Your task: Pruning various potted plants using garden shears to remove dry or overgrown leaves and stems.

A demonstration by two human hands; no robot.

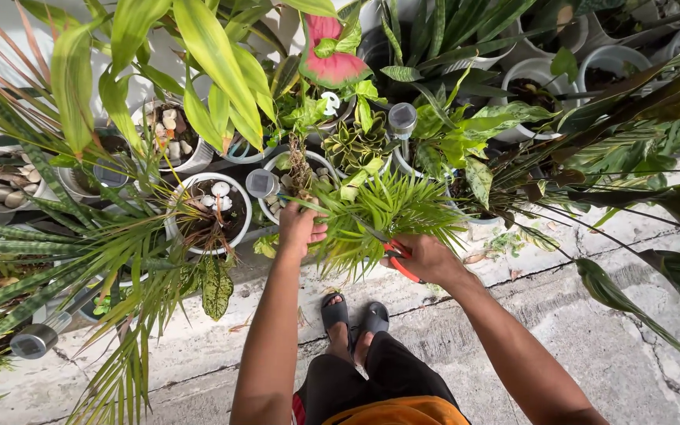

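My left hand (299, 228) is closed around the stems of a small palm plant (379, 208) with thin bright green fronds, in front of a white pot (277, 161). My right hand (428, 258) grips red-handled pruning shears (397, 258), whose blades reach into the same fronds from the right. Both forearms extend up from the bottom of the view. My feet in dark slippers (356, 316) stand on the concrete just below the plant.
Many potted plants crowd the upper half: a white pot with pebbles (212, 206), a pink-leaved plant (332, 55), and long palm fronds (104, 267) at left. Small solar garden lights (33, 340) stand among the pots. Cracked concrete floor (560, 315) lies at lower right.
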